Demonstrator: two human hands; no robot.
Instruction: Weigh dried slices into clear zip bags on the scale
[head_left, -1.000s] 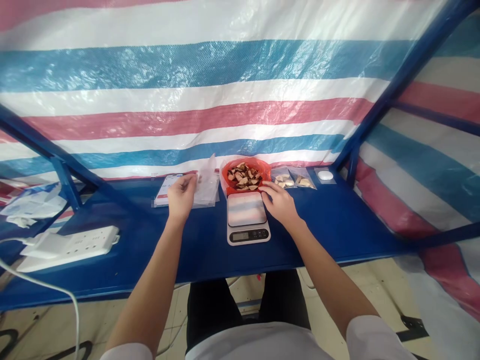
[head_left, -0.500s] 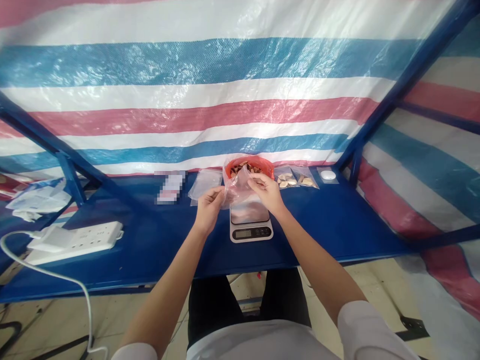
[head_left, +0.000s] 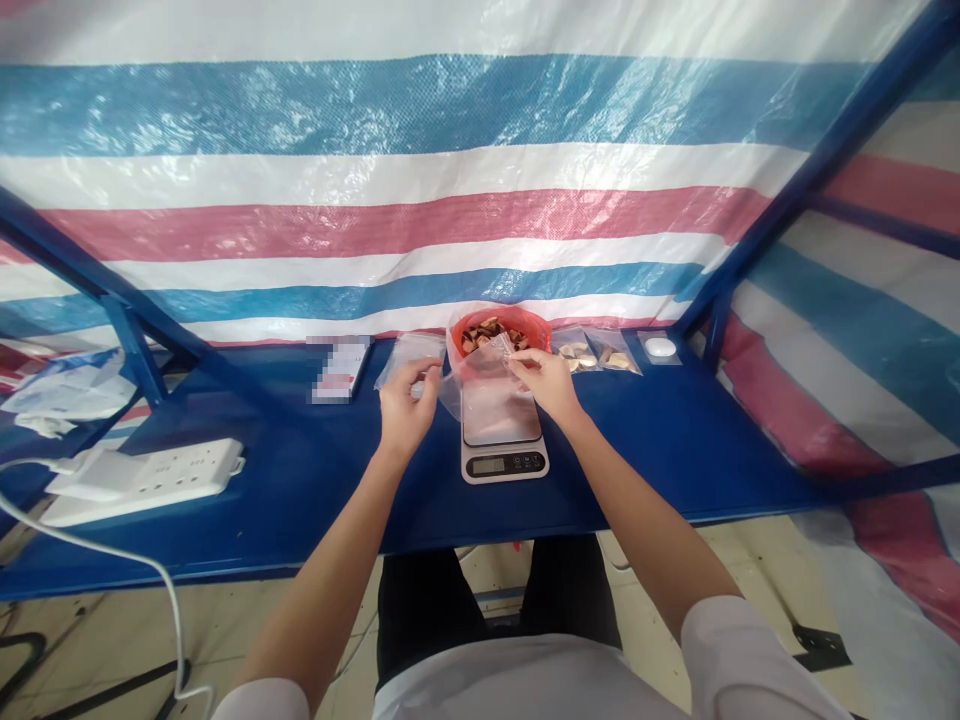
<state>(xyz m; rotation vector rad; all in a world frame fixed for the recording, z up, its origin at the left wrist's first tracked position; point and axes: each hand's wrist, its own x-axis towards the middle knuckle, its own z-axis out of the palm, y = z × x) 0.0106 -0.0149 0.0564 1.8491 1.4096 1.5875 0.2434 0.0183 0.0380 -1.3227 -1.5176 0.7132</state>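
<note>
A clear plastic zip bag (head_left: 480, 390) hangs over the kitchen scale (head_left: 501, 428), its top edge pinched by my right hand (head_left: 551, 382). My left hand (head_left: 406, 408) is curled, thumb and fingertips together, just left of the bag. Whether those fingertips hold anything is too small to tell. Behind the bag, a red basket (head_left: 541, 330) lined with clear plastic contains brown-edged dried slices (head_left: 487, 332). The scale has a steel top and a lit display with unreadable digits.
A stack of clear bags (head_left: 411, 350) lies behind my left hand. Two filled bags (head_left: 576, 355) and a round white object (head_left: 660, 347) are at right. A blurred-out item (head_left: 337, 370) and a power strip (head_left: 161, 478) with a cable are at left.
My left hand has moved slightly left and away from the bag's side. My right hand still pinches the bag, which hangs lower, showing more of the basket. The view has shifted slightly.
</note>
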